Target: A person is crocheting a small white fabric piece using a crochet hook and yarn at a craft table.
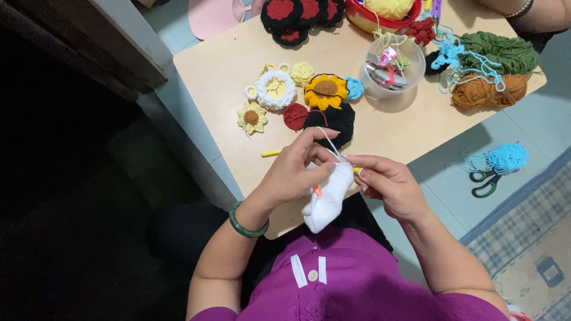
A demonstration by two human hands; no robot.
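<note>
My left hand (294, 169) grips the top of a white crocheted piece (326, 199) that hangs over the table's near edge; a white strand runs over its raised index finger. A green bangle sits on that wrist. My right hand (386, 181) pinches a yellow-handled crochet hook (357, 170) right at the piece's upper edge. A small orange marker shows on the white piece. A second yellow hook (270, 153) lies on the light wooden table (410, 128) just left of my left hand.
Crocheted flowers lie mid-table: a sunflower (325, 91), a white ring (275, 89), red and black pieces (332, 120). A clear bowl (392, 68), a red basket (380, 18), green (502, 52) and brown yarn (485, 90) stand farther back. Green scissors (485, 181) and blue yarn (505, 157) lie on the floor at right.
</note>
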